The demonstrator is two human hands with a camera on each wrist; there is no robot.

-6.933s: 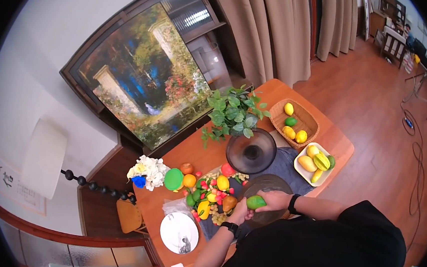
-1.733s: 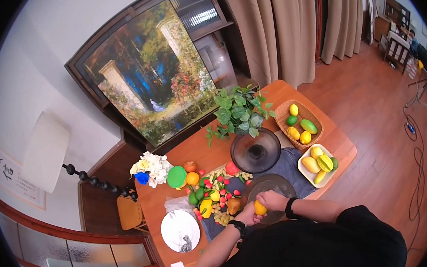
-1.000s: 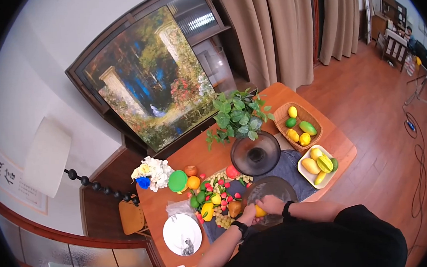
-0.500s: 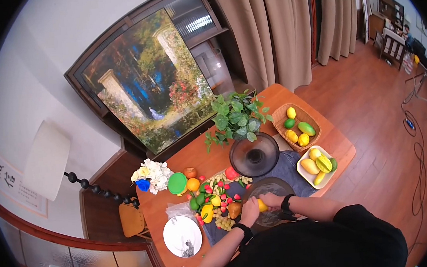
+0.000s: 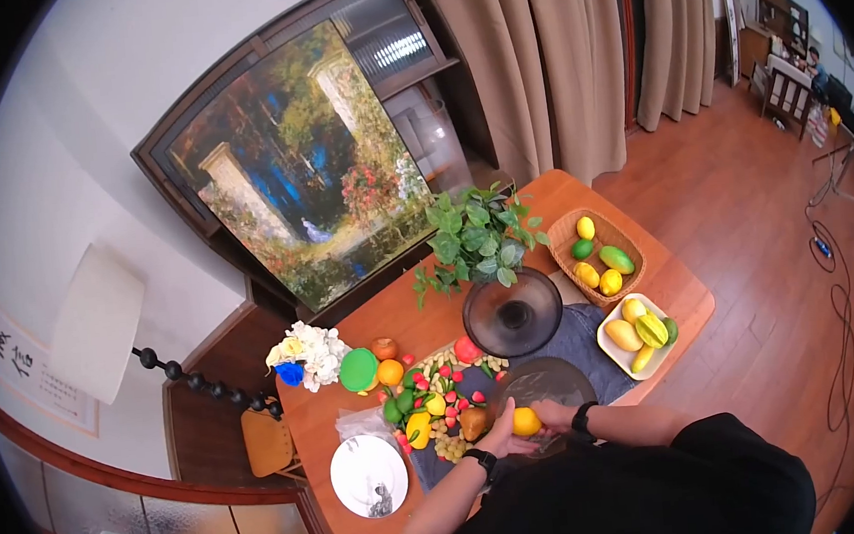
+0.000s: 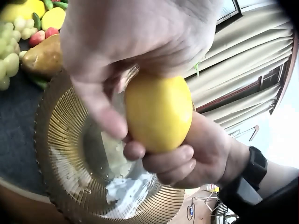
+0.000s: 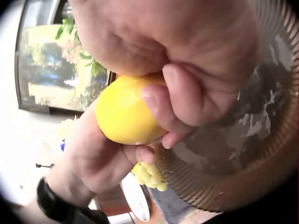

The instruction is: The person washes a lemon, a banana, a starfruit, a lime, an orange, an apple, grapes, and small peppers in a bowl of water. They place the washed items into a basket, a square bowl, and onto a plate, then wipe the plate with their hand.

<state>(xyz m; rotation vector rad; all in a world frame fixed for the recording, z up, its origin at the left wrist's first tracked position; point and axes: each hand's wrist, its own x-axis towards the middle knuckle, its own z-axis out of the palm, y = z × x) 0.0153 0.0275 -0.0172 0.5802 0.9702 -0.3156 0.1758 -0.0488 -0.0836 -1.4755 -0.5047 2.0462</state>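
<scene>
An oval, lemon-like yellow fruit [image 5: 525, 421] is between the two hands, over a ribbed brown glass bowl [image 6: 60, 135] with water in it. The right hand [image 5: 557, 414] holds the fruit, its fingers curled round one side in the right wrist view. On the other side, the left hand [image 5: 505, 435] touches the fruit with its thumb and fingers spread rather than wrapped. Part of the left fingers is hidden behind the fruit in the right wrist view [image 7: 131, 112]. A brown pear [image 5: 474, 423] lies just left of the bowl.
Strawberries, grapes [image 5: 452, 447] and several other fruits crowd the cloth on the left, near a white plate [image 5: 348, 474]. Behind the bowl stands a dark glass dish [image 5: 488, 334]. A wicker basket [image 5: 557, 247] and a pale fruit tray [image 5: 615, 358] stand to the right.
A green mango held earlier is now in the basket, and the hands have the yellow fruit. Over the last second the left fingers have loosened and spread beside it.
</scene>
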